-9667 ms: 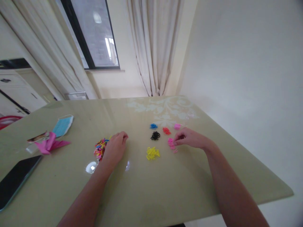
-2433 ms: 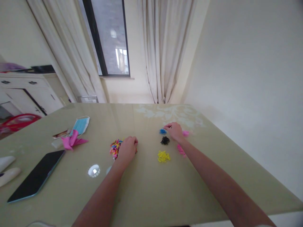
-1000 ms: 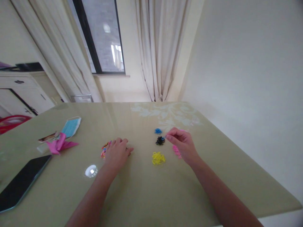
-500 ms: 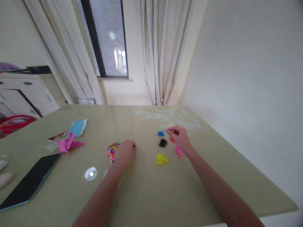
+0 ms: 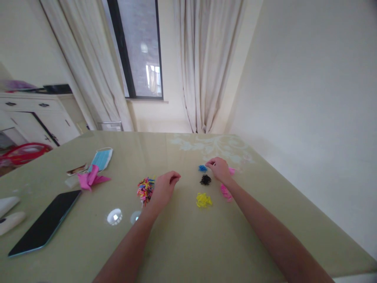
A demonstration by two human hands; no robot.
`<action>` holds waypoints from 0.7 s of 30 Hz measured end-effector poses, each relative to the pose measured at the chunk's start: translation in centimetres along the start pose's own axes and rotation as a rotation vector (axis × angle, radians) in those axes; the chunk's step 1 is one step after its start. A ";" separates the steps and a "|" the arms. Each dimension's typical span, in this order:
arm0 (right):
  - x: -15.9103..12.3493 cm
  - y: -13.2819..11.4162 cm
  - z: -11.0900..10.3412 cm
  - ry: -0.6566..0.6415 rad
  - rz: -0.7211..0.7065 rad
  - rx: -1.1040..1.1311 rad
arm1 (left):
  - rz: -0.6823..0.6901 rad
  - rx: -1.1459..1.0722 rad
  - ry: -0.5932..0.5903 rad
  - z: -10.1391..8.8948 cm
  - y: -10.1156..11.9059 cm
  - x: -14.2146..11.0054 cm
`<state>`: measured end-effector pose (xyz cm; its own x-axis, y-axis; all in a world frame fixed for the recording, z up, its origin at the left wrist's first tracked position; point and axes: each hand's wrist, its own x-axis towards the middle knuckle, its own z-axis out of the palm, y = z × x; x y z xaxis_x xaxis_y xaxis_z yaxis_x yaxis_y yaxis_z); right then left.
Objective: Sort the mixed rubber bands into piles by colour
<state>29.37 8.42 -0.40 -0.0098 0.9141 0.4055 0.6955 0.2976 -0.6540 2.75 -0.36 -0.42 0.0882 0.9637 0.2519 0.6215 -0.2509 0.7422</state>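
A mixed heap of small, many-coloured rubber bands lies left of centre on the table. Just to its right, my left hand hovers with thumb and fingers pinched; anything between the tips is too small to make out. My right hand is closed in a pinch at the right edge of the blue rubber bands. What its fingertips hold cannot be made out. Below the blue pile are black rubber bands, then yellow ones. Pink rubber bands lie partly behind my right wrist, with lighter pink ones beyond.
On the left of the glossy table lie a dark tablet or phone, a pink folded-paper shape, a blue face mask and white objects at the edge. A wall rises along the right side.
My right hand went from the blue pile to above the black one with a blue band, then back to the blue pile. My left hand has lifted rightward off the mixed heap, fingers now pinched.
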 end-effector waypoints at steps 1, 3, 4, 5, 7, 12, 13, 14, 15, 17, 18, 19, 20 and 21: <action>-0.8 -0.4 -0.5 0.006 -0.015 0.009 | 0.001 -0.137 0.001 0.2 0.1 0.0; -3.0 -1.3 -1.4 -0.005 -0.060 0.044 | -0.005 -0.392 -0.030 0.7 0.5 -0.2; -4.1 -1.9 -1.8 -0.025 -0.093 0.076 | -0.004 -0.495 -0.054 0.9 0.8 -0.3; -5.2 -2.5 -2.1 -0.060 -0.152 0.158 | -0.002 -0.577 -0.075 1.1 1.2 -0.5; -7.1 -3.5 -2.4 -0.088 -0.214 0.293 | -0.004 -0.674 -0.101 1.2 2.1 -0.9; -8.9 -5.2 -1.8 -0.076 -0.251 0.438 | -0.028 -0.729 -0.104 1.0 3.5 -1.6; -9.0 -5.4 -1.6 -0.078 -0.252 0.446 | -0.029 -0.722 -0.103 0.9 3.5 -1.7; -9.1 -5.5 -1.5 -0.079 -0.254 0.453 | -0.029 -0.713 -0.104 0.9 3.6 -1.8; -9.2 -5.7 -1.4 -0.079 -0.255 0.457 | -0.029 -0.705 -0.109 0.8 3.7 -1.8; -9.4 -5.8 -1.4 -0.083 -0.255 0.465 | -0.031 -0.694 -0.118 0.9 3.8 -1.9; -9.5 -5.9 -1.4 -0.085 -0.252 0.467 | -0.033 -0.688 -0.123 0.9 3.9 -2.0; -9.6 -6.0 -1.5 -0.087 -0.248 0.467 | -0.035 -0.679 -0.130 0.9 4.0 -2.0; -9.6 -6.0 -1.6 -0.088 -0.246 0.466 | -0.035 -0.669 -0.141 1.0 4.1 -2.0; -9.6 -6.1 -1.8 -0.086 -0.246 0.466 | -0.035 -0.660 -0.156 0.9 4.1 -2.0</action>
<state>26.54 -2.67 0.84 -0.2047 0.8153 0.5416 0.2728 0.5790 -0.7684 5.85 -3.23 1.53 0.2193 0.9616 0.1652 0.0250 -0.1748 0.9843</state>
